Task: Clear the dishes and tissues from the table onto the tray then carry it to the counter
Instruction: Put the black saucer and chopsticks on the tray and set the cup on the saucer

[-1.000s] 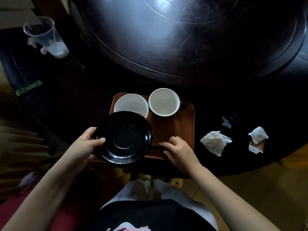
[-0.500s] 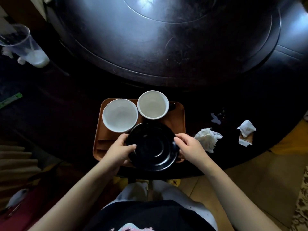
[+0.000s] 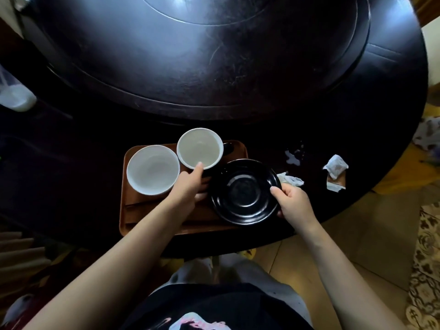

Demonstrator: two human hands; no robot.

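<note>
Wooden tray [image 3: 147,210] is at the near edge of the table [image 3: 357,129], so the loading is partly done. Nearest thing is the black plate [image 3: 245,191]: right hand [image 3: 292,203] is pinching its right rim, thumb on top. It hangs over the tray's right side, and I honestly can't tell if it's set down or a bit in the air. Left hand [image 3: 190,186] reaches past the plate with one fingertip on the near rim of the white cup [image 3: 200,148]; can't say if it's actually gripping it.

Just beyond, the white bowl [image 3: 152,169] and that cup sit side by side on the tray's far half, so those look sorted.

Left to do, I'd guess: the crumpled tissue [image 3: 291,179] just right of the plate, another tissue [image 3: 335,167] further right, both on the table. There's a small spill [image 3: 294,157] behind them. Far left, a plastic cup [image 3: 14,96] is off the tray too. Then the carry to the counter.
</note>
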